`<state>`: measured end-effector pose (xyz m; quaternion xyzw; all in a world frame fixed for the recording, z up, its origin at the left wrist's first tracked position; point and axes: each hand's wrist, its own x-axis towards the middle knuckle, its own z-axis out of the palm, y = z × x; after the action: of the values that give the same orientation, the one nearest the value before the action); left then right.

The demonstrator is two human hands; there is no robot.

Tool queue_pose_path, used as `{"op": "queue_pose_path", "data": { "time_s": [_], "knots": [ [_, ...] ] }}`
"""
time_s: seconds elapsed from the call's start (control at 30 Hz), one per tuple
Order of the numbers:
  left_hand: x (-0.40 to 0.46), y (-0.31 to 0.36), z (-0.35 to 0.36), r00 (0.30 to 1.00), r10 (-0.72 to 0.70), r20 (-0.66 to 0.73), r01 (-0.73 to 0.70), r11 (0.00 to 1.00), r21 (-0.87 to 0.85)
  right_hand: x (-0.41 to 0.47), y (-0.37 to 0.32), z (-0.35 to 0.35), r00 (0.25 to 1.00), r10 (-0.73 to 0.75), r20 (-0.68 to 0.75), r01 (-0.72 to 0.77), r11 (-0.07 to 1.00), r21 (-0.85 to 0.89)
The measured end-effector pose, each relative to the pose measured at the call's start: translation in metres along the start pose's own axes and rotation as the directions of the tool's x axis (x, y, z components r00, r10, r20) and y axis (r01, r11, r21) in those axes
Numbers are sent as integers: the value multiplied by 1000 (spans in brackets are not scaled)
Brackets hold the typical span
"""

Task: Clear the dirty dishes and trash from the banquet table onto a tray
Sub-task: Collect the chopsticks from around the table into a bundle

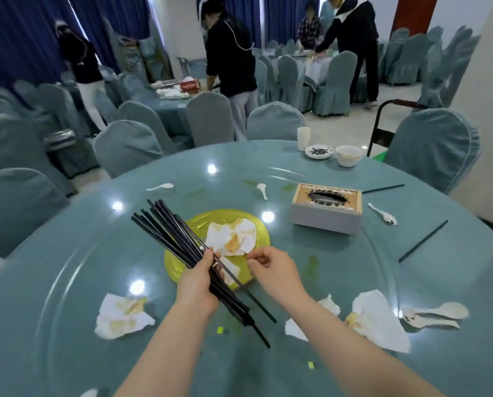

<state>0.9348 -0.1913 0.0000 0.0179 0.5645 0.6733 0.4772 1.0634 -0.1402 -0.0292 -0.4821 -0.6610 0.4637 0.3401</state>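
Note:
My left hand (198,282) grips a bundle of several black chopsticks (168,227) that fans out up and to the left above the round banquet table (67,282). My right hand (271,270) pinches one chopstick of the bundle just to the right of my left hand. Under the hands lies a yellow plate (256,224) with a stained napkin (231,237) on it. Crumpled stained napkins lie at the near left (122,315) and near right (377,319). Loose black chopsticks lie at the right (423,240) and far right (383,189).
White spoons lie at the left (160,187), centre (262,190), right (383,214) and near right (437,313). A tissue box (325,213) stands right of centre. A cup (303,138), saucer (319,151) and bowl (348,156) sit at the far edge. Covered chairs ring the table; people work behind.

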Motion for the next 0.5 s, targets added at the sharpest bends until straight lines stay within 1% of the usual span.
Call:
{"op": "queue_pose_path", "data": {
  "time_s": [0.07, 0.17, 0.27, 0.33, 0.4, 0.5],
  "knots": [
    [8, 16, -7, 1000, 21, -22, -21, 1000, -2, 21, 6, 12, 1000, 18, -3, -18, 999, -45],
    [20, 34, -24, 998, 36, -54, -37, 999, -11, 52, 20, 42, 997, 44, 63, -30, 978, -207],
    [26, 49, -42, 998, 27, -55, -30, 998, -55, 75, 40, 74, 984, 70, 166, 7, 906, -423],
    [27, 61, -57, 999, 17, -47, -23, 991, -128, 82, 52, 92, 972, 102, 212, 28, 846, -533],
    [25, 75, -72, 998, 20, -62, -31, 982, -188, 84, 59, 106, 967, 129, 220, 30, 800, -599],
    [20, 99, -97, 992, 53, -111, -75, 976, -204, 82, 57, 123, 970, 100, 223, 67, 767, -639]
  ]
}}
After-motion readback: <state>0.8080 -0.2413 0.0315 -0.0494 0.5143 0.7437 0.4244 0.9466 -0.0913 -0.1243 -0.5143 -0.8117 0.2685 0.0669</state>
